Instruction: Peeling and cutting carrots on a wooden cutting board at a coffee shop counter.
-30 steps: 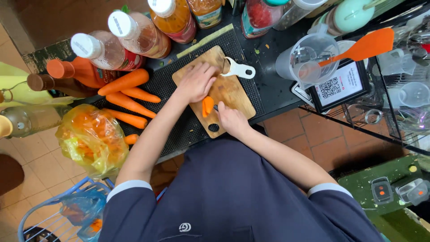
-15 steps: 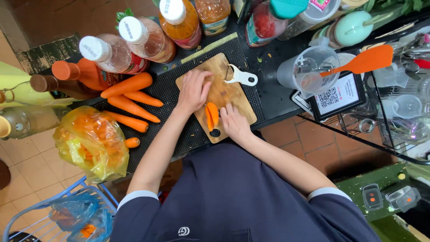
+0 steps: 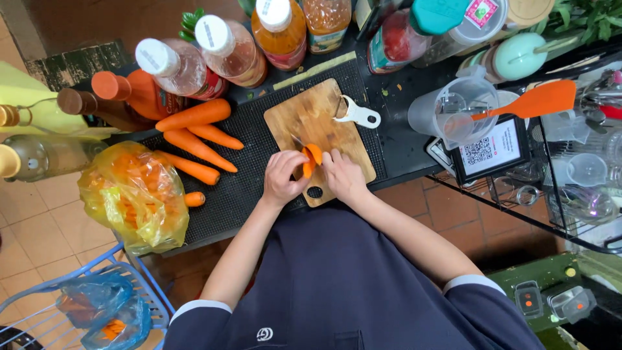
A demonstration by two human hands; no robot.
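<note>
- My left hand (image 3: 284, 176) curls its fingers together over the near end of a short orange carrot piece (image 3: 311, 158), pinning it to the rectangular wooden cutting board (image 3: 311, 116).
- My right hand (image 3: 343, 175) closes its fingers against the other side of the same carrot piece; a thin grey blade (image 3: 297, 140) shows just beyond the left fingers, though I cannot tell which hand holds it.
- Both forearms reach forward from my dark blue top, wrists bent inward so the hands meet at the near edge of the board.
- The carrot piece lies on the board's near half, just above the board's round hanging hole.
- A white Y-shaped peeler (image 3: 355, 113) rests at the board's far right corner, apart from both hands.
- Four whole orange carrots (image 3: 194, 133) lie on the black ribbed mat (image 3: 233, 194) to the left, well clear of the board.
- A yellow plastic bag of carrot peelings (image 3: 133, 194) sits at the mat's left end.
- Capped sauce bottles (image 3: 230, 48) line the far edge; a clear measuring jug with an orange spatula (image 3: 541, 100) stands to the right.
</note>
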